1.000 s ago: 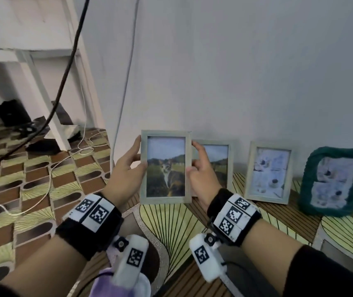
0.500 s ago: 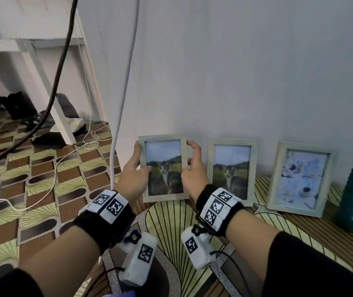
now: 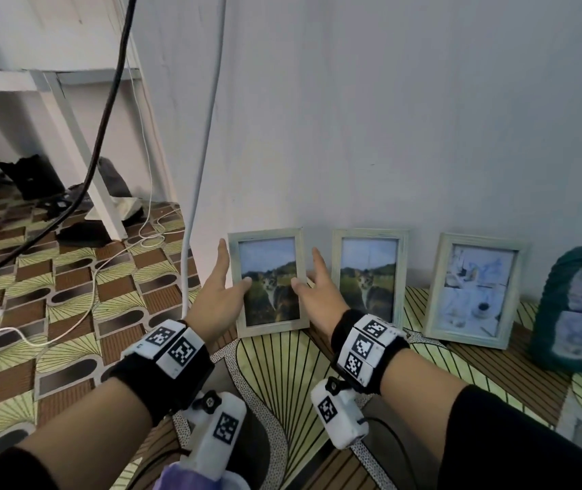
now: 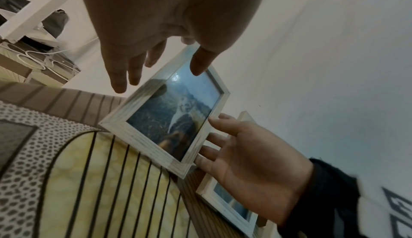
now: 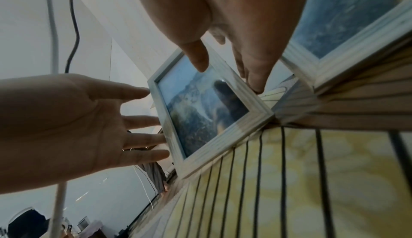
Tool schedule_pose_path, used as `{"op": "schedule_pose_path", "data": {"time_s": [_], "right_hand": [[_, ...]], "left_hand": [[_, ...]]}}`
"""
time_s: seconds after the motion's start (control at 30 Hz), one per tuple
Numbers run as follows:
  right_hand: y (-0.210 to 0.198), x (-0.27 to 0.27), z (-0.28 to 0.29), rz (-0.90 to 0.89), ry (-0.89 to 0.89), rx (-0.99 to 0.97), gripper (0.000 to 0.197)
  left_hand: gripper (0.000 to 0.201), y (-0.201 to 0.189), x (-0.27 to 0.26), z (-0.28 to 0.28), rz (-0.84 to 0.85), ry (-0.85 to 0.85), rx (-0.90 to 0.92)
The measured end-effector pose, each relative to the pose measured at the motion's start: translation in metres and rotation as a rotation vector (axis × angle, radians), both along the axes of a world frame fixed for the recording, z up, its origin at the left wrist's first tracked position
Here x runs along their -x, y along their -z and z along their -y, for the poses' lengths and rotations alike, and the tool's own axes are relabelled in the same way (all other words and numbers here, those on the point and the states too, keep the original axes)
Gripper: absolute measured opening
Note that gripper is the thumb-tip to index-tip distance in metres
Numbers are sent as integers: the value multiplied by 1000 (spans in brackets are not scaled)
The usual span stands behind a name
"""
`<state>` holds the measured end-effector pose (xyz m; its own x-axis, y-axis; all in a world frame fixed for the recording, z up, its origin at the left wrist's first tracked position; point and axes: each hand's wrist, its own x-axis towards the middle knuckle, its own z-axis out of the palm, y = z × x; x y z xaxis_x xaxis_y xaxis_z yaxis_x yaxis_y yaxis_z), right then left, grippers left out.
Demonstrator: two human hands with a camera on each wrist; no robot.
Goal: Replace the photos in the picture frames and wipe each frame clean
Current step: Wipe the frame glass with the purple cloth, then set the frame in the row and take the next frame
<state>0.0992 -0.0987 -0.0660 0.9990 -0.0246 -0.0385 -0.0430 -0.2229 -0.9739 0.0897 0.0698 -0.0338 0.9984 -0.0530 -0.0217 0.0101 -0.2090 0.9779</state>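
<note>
A pale wooden frame with a cat photo [image 3: 269, 281] [image 4: 174, 118] [image 5: 200, 111] stands upright on the patterned mat, leaning on the wall at the left end of the row. My left hand [image 3: 224, 277] [image 4: 156, 69] is open at its left edge, thumb over the glass. My right hand [image 3: 312, 281] [image 5: 227, 72] is open at its right edge, fingers straight, thumb on the front. To the right stand a second cat frame [image 3: 369, 277], a pale frame with a blue-white photo [image 3: 476, 288] and a green knitted frame [image 3: 579, 313].
The grey wall [image 3: 388, 118] runs right behind the frames. A white cable [image 3: 204, 136] hangs just left of the frame, a black cable [image 3: 105, 136] further left. A white table leg [image 3: 81, 153], dark bags and loose white cords [image 3: 70, 313] lie on the floor at left.
The cat frame, held up in both hands before, has come down against the wall left of the second cat frame. Both hands have straightened their fingers off it.
</note>
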Motion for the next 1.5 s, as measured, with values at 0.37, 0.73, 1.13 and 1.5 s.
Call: {"op": "schedule_pose_path", "data": {"time_s": [0.37,0.73,1.13,1.5], "right_hand": [[-53,88,52,151,83,-176,34],[-54,117,162,330,680,-114,25],[-2,95,211,108,740,-125,55],[-3,94,212,19,696,-145,57]], "left_hand": [[45,-29,82,33,127,82,-22],[45,-18,69,178,197,377,41],[63,30,17,251,63,469,-27],[59,29,20,248,-29,499,39]]}}
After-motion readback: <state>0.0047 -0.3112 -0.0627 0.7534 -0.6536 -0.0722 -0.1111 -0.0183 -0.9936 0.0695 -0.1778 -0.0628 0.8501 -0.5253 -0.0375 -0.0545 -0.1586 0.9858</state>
